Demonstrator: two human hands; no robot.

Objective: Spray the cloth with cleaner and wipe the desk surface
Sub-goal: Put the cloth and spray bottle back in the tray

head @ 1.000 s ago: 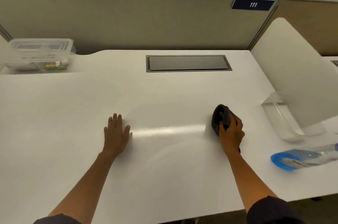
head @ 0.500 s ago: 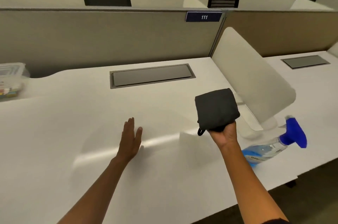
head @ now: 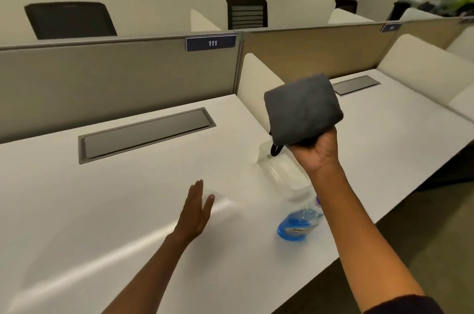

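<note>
White desk (head: 107, 211) shows a faint sheen near the flat, unclenched left hand (head: 195, 213); wiping appears under way, extent undetermined. Right hand (head: 316, 148) grips the folded grey cloth (head: 302, 111), raised clear of the surface. Spray bottle (head: 298, 224) lies on its side beneath that forearm, part-filled with blue cleaner. Judgement: re-spraying the cloth comes next, then further wiping.

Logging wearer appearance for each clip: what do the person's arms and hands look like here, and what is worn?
Both hands, the left hand and the right hand, are bare: no gloves, rings or watch visible. The forearms are uncovered. A dark sleeve shows only at the right upper arm, at the bottom edge of the frame.
</note>
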